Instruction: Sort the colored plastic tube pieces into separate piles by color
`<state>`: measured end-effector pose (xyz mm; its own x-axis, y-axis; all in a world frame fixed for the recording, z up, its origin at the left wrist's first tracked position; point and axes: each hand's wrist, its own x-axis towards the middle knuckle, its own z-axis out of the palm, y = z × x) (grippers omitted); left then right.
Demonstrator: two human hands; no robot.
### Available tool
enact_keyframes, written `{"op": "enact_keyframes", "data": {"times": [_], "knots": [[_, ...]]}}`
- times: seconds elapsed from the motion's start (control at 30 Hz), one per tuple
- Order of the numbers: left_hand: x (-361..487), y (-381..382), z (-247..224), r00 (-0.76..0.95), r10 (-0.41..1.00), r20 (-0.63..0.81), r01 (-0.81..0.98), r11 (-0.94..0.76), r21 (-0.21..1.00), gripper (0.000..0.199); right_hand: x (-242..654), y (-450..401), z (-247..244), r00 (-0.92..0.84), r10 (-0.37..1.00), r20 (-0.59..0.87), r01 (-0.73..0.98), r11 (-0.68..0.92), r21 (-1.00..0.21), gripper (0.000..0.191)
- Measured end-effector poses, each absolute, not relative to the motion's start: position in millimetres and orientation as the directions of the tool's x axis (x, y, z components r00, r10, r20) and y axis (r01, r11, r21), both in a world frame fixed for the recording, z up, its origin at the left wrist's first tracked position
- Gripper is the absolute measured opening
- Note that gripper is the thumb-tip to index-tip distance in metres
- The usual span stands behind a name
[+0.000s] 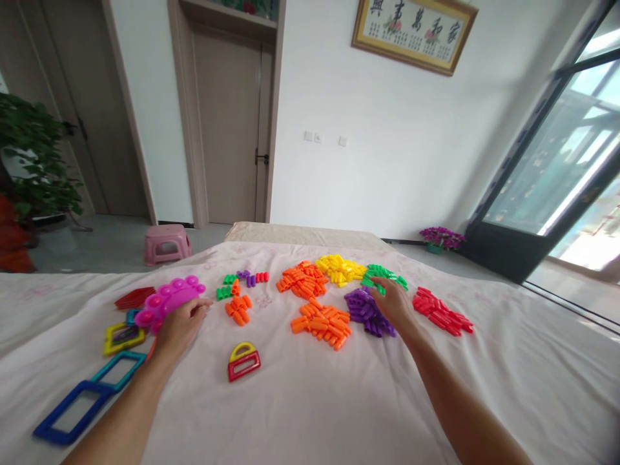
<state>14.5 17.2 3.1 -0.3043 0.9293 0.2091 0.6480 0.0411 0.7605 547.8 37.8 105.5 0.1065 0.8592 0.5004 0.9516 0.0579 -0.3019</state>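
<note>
My left hand (183,321) rests by the right edge of a pink paw-shaped toy with round bumps (172,298). Its fingers are curled together, and whatever may lie inside them is hidden. Over on the right, my right hand (391,300) reaches above a pile of purple plastic pieces (364,311). Thumb and forefinger are apart at the near edge of the green pieces (396,278). Close by lie yellow pieces (339,270), two heaps of orange pieces (303,280) and a red heap (440,311). Small joined pieces in mixed colours (237,310) lie between the hands.
A white cloth (300,407) covers the table. Magnetic frames, blue (51,434) and yellow (107,341), lie at the left. A red and yellow pair (245,367) lies nearer the middle. Beyond are a pink stool (167,234), doors and a framed picture (414,32).
</note>
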Motion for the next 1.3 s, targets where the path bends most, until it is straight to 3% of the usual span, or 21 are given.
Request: {"op": "enact_keyframes", "data": {"times": [0.23,0.43,0.63,0.77,0.97,1.13,1.3], "knots": [[22.9,11.2,14.1,-0.317,0.922,0.224,0.651,0.04,0.758,0.035,430.1,40.6,113.0,-0.262,0.878,0.4,0.753,0.445,-0.484,0.032],[25.6,8.8,17.9,-0.318,0.92,0.229,0.656,0.039,0.754,0.035,312.8,29.8,105.4,-0.476,0.864,0.164,0.75,0.496,-0.437,0.025],[26.5,6.9,20.3,-0.298,0.923,0.242,0.674,0.025,0.738,0.036,246.3,23.7,84.2,-0.465,0.881,0.091,0.843,0.472,-0.259,0.047],[26.0,6.9,19.8,-0.309,0.921,0.237,0.663,0.03,0.748,0.035,240.4,24.4,74.8,-0.487,0.869,0.087,0.847,0.494,-0.195,0.033],[21.7,11.2,13.4,-0.305,0.921,0.241,0.662,0.023,0.749,0.035,283.1,34.3,79.4,-0.471,0.875,0.107,0.819,0.479,-0.315,0.03],[22.0,11.5,13.1,-0.305,0.923,0.235,0.661,0.028,0.75,0.035,341.9,73.4,100.0,-0.277,0.922,0.27,0.869,0.36,-0.34,0.027],[26.0,8.0,18.9,-0.311,0.922,0.231,0.667,0.039,0.744,0.034,374.0,104.3,115.0,-0.069,0.932,0.356,0.931,0.188,-0.314,0.039]]}}
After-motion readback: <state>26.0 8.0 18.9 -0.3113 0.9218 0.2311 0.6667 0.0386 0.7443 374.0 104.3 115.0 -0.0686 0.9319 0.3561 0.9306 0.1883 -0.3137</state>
